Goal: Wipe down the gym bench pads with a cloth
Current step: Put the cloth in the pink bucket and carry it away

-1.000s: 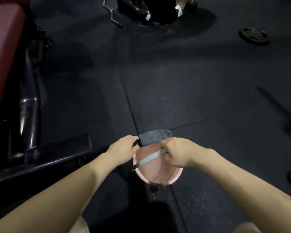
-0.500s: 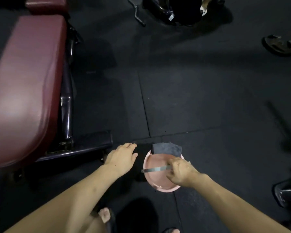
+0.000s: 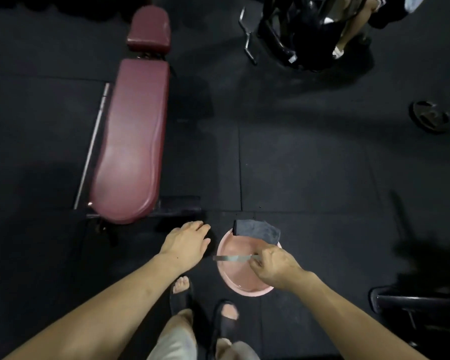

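A pink bucket (image 3: pixel 240 281) is held by its metal handle (image 3: pixel 231 258), which is gripped by the curled fingers of the right hand (image 3: pixel 273 268). A dark grey cloth (image 3: pixel 256 231) is draped over the bucket's far rim, just ahead of the right hand and not touched by either of the hands. The left hand (image 3: pixel 186 244) is seen with fingers relaxed and lightly spread, palm down, holding nothing; it is placed just beside the bucket, on the side away from the right hand. Whether the bucket rests on the floor (image 3: pixel 309 172) or is lifted off it cannot be told.

The long maroon bench pad (image 3: pixel 130 141) is seen ahead of the left hand, its near rounded end close to the fingertips but apart from them. A smaller maroon pad (image 3: pixel 149 29) is found beyond its far end. A metal bar (image 3: pixel 92 144) is laid along the side of the long pad facing away from the hands.

Below the hands, two feet in dark open-toed sandals (image 3: pixel 181 294) are seen on the black rubber floor. A weight plate (image 3: pixel 429 116) is lying well ahead and outward of the right hand. A dark machine (image 3: pixel 283 29) with another person's leg (image 3: pixel 348 32) beside it is seen far ahead.
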The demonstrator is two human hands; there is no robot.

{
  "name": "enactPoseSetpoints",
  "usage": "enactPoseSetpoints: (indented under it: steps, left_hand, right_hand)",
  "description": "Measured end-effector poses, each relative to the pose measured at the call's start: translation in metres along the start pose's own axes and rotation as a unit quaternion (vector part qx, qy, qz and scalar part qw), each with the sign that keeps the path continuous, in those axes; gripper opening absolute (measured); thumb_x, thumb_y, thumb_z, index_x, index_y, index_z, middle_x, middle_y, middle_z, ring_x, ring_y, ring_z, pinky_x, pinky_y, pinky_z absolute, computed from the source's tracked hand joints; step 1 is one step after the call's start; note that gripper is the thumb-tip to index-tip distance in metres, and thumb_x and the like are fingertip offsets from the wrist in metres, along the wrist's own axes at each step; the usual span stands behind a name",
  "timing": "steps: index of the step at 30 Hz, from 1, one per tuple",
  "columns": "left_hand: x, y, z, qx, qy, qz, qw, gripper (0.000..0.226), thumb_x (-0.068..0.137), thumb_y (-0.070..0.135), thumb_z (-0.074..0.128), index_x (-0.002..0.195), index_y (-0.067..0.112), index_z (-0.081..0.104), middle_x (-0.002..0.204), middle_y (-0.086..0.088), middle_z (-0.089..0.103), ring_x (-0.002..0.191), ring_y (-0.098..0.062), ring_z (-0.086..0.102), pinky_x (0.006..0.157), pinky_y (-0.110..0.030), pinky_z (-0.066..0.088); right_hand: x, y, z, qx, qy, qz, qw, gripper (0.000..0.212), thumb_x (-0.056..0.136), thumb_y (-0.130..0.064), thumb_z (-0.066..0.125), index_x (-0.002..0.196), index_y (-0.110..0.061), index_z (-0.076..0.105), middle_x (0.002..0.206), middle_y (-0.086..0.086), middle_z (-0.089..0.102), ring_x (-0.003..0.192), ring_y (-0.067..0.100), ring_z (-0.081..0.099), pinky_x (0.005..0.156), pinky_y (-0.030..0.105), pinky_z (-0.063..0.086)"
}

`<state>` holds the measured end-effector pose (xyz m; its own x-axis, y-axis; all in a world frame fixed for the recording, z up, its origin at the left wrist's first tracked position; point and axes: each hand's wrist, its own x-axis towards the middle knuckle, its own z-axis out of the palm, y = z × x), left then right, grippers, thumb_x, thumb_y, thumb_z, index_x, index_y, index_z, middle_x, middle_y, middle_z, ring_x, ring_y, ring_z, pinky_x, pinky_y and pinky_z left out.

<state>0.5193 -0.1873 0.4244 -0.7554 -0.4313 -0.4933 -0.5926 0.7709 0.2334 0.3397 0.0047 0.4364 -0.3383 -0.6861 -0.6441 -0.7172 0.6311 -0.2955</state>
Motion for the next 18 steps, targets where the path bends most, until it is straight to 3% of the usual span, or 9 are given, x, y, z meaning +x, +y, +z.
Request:
enactPoseSetpoints:
  steps: [5,8,14,18]
  left_hand:
    - [-0.105,-0.016,-0.052,-0.038,0.056,-0.081,0.994,0.052,0.109,0.041,0.036,0.157,0.023,0.036,0.164,0.001,0.034,0.152,-0.020,0.031,0.118,-0.039,0.035]
    - [-0.167,-0.029,-0.064,-0.080,0.084,-0.148,0.982,0.052,0.109,0.041,0.035,0.158,0.024,0.035,0.165,0.002,0.034,0.152,-0.019,0.030,0.119,-0.040,0.033]
    - [-0.284,-0.068,-0.062,-0.155,0.154,-0.295,0.930,0.052,0.107,0.044,0.040,0.156,0.025,0.040,0.162,0.002,0.039,0.151,-0.018,0.034,0.117,-0.040,0.038]
    - [-0.353,-0.105,-0.051,-0.185,0.173,-0.370,0.894,0.054,0.108,0.046,0.035,0.158,0.026,0.034,0.165,0.003,0.034,0.152,-0.019,0.031,0.119,-0.040,0.034]
  right_hand:
    - [-0.053,-0.075,-0.049,-0.057,-0.005,-0.049,0.997,0.043,0.101,-0.058,0.039,0.105,-0.020,0.058,0.113,0.003,0.067,0.089,0.025,0.059,0.071,0.036,0.045]
    - [-0.074,-0.125,-0.072,-0.076,-0.012,-0.094,0.993,0.044,0.102,-0.057,0.036,0.107,-0.022,0.062,0.112,0.003,0.071,0.095,0.027,0.067,0.075,0.038,0.050]
    - [-0.101,-0.234,-0.084,-0.148,-0.029,-0.176,0.973,0.049,0.103,-0.062,0.034,0.111,-0.023,0.063,0.112,0.002,0.072,0.101,0.028,0.069,0.076,0.038,0.049]
    - [-0.107,-0.315,-0.067,-0.177,-0.035,-0.219,0.959,0.054,0.103,-0.061,0.033,0.118,-0.023,0.068,0.117,0.002,0.072,0.108,0.026,0.068,0.090,0.040,0.055]
